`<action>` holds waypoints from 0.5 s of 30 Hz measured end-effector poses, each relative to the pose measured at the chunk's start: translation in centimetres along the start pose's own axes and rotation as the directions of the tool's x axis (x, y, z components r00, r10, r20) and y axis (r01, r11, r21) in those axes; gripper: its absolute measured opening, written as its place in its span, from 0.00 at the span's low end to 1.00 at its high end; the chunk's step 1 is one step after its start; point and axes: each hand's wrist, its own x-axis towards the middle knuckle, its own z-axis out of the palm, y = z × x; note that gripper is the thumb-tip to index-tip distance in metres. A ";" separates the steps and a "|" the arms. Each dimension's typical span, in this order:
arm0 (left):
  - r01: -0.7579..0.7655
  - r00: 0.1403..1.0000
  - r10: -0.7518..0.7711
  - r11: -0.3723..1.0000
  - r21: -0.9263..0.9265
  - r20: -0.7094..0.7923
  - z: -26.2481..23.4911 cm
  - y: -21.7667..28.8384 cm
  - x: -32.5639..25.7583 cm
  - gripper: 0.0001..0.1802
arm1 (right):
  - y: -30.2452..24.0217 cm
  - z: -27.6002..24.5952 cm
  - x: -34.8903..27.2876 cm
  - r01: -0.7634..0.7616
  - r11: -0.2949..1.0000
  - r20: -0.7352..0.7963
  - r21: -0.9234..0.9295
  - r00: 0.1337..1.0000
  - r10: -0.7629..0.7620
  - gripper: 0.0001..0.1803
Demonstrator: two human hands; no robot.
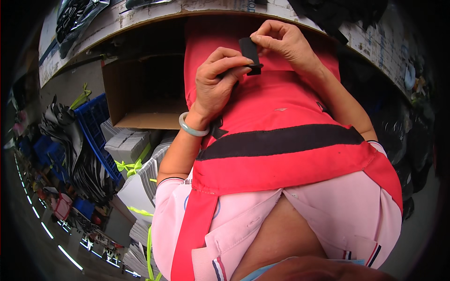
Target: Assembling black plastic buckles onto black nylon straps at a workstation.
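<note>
A short black strap (pixel 249 49) hangs between my two hands, above the red apron (pixel 281 93) on my lap. My left hand (pixel 219 75) pinches its lower part, where a small dark buckle-like piece (pixel 254 68) sits across the strap. At the upper end, the thumb and forefinger of my right hand (pixel 286 44) are pressed together on the strap's edge. A pale bangle (pixel 192 126) circles my left wrist.
Ahead is the edge of a worn white work table (pixel 154 18), with black pieces (pixel 347 18) on it. An open cardboard box (pixel 145 119) lies under it. To the left stand a blue crate (pixel 96 136) and bundled grey sheets (pixel 126 145) tied with green ribbon.
</note>
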 end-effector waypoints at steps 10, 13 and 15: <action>0.183 0.982 -0.180 0.981 0.061 -0.051 -4.3 2.9 -2.2 0.08 | 1.1 1.9 1.2 -0.071 0.997 0.184 0.037 0.981 0.063 0.16; 0.211 0.910 -0.052 0.911 0.354 -0.411 -8.6 3.6 -3.9 0.10 | 1.2 1.9 1.1 0.027 0.979 0.165 -0.201 0.986 0.007 0.23; 0.369 0.799 -0.175 0.899 0.238 -0.576 -11.1 3.7 -5.1 0.13 | 1.5 1.6 0.9 -0.029 0.978 0.159 -0.207 0.985 0.063 0.22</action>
